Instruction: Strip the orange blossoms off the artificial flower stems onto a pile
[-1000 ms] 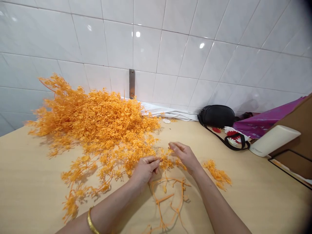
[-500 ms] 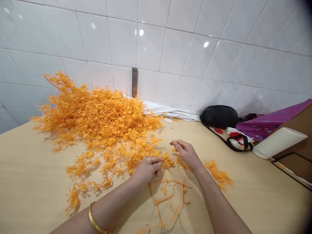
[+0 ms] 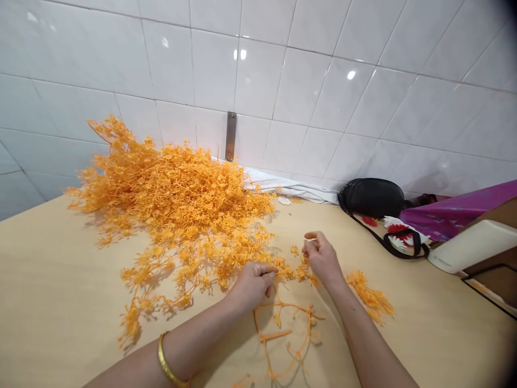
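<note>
My left hand (image 3: 251, 285) is closed in a pinch on the thin end of an orange plastic flower sprig (image 3: 285, 270), at the front right of a large heap. My right hand (image 3: 322, 260) is a little to the right, its fingers loosely curled and apart, with nothing visible in them. Beside its fingertips lie a small orange floret (image 3: 294, 250) and a few more loose orange pieces (image 3: 302, 272). Bare orange stems (image 3: 278, 335) lie on the table between my forearms. The big heap of orange plastic flower sprigs (image 3: 173, 188) fills the left and centre.
A small pile of orange sprigs (image 3: 369, 296) lies right of my right forearm. Farther right are a black bag (image 3: 371, 197) with a strap, red and white flower heads (image 3: 398, 243), a cream bottle (image 3: 474, 247) and purple sheeting (image 3: 464, 207). A tiled wall (image 3: 262, 75) stands behind.
My right hand has shifted right, away from my left hand, and its fingers have loosened. The left hand keeps its pinch. The whole view has turned slightly left.
</note>
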Demonstrator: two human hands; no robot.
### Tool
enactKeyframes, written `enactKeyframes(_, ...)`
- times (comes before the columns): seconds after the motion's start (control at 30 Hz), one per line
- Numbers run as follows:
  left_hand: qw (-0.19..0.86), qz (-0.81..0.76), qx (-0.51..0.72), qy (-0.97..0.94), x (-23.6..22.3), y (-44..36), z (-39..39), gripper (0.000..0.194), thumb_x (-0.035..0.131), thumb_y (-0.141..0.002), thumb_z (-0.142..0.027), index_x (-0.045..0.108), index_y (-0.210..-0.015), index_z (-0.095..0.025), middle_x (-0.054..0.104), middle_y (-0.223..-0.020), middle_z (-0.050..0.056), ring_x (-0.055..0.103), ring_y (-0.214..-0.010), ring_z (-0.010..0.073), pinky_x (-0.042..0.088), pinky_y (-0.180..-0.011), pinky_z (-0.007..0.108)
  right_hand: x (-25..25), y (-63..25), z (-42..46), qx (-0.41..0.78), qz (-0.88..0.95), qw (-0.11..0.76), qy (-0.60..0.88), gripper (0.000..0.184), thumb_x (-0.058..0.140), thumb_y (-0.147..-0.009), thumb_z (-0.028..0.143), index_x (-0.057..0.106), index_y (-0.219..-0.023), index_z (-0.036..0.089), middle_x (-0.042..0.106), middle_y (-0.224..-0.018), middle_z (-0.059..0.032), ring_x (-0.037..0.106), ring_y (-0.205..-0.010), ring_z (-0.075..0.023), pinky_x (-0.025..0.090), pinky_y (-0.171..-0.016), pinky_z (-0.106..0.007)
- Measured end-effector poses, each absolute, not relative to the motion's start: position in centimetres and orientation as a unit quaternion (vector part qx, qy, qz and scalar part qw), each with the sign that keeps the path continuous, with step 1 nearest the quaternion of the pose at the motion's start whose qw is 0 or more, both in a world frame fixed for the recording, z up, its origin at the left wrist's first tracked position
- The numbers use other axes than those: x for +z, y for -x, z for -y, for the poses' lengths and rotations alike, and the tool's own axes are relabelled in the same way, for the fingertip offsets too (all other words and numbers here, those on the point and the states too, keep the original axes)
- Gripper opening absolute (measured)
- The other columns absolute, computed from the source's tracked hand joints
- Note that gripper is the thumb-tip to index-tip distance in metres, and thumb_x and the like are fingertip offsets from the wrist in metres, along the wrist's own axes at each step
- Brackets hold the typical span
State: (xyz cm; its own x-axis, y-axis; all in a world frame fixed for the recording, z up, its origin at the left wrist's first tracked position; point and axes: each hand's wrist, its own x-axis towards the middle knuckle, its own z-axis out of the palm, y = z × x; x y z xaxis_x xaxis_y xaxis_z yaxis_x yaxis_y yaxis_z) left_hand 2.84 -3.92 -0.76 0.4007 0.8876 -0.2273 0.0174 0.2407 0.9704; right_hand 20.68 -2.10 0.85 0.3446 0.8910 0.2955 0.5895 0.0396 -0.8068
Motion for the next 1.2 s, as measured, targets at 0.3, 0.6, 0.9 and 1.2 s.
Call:
enactKeyframes(0.3, 0.545, -0.388, 0.319, -0.671, -1.3, -3.3, 4.5, 0.023, 0.042, -0.068, -0.013, 0.040, -0.046, -0.017, 0.035, -0.042, -0.003, 0.029, -0.041, 0.0073, 0.017, -0.043, 0.022, 2.4, -14.5, 3.2, 0.338, 0.684, 0.351, 0.543, 0.047, 0.034, -0.079, 0.052, 0.063, -0.071, 0.016, 0.057, -0.070, -0.0029, 0.051, -0.069, -0.0149, 0.038, -0.064, -0.025)
enactKeyframes(0.6, 0.540, -0.375, 0.350, -0.667, -1.0, -3.1, 4.9, 0.027, 0.042, -0.071, -0.017, 0.035, -0.045, -0.018, 0.030, -0.042, -0.004, 0.026, -0.041, 0.0074, 0.018, -0.044, 0.022, 2.7, -15.9, 2.4, 0.334, 0.577, 0.477, 0.573, 0.050, 0.034, -0.078, 0.053, 0.055, -0.107, 0.019, 0.059, -0.100, -0.0083, 0.051, -0.089, -0.0181, 0.038, -0.078, -0.032)
enactKeyframes(0.9, 0.591, -0.391, 0.336, -0.621, -1.2, -3.1, 4.1, 0.033, 0.043, -0.074, -0.025, 0.037, -0.042, -0.017, 0.034, -0.037, -0.004, 0.027, -0.035, 0.0057, 0.018, -0.041, 0.022, 3.3, -16.3, 4.0, 0.352, 0.725, 0.322, 0.496, 0.022, 0.053, -0.071, 0.037, 0.062, -0.072, 0.016, 0.058, -0.070, -0.0007, 0.050, -0.063, -0.0125, 0.037, -0.055, -0.022)
enactKeyframes(1.2, 0.669, -0.352, 0.363, -0.545, -0.4, -2.2, 4.7, 0.030, 0.054, -0.070, -0.036, 0.050, -0.050, -0.013, 0.038, -0.038, -0.003, 0.024, -0.036, 0.0036, 0.013, -0.040, 0.021, 0.7, -21.4, 1.9, 0.056, 0.573, 0.437, 0.691, 0.025, 0.040, -0.078, 0.035, 0.056, -0.070, 0.017, 0.055, -0.068, -0.0036, 0.049, -0.063, -0.0156, 0.036, -0.056, -0.026)
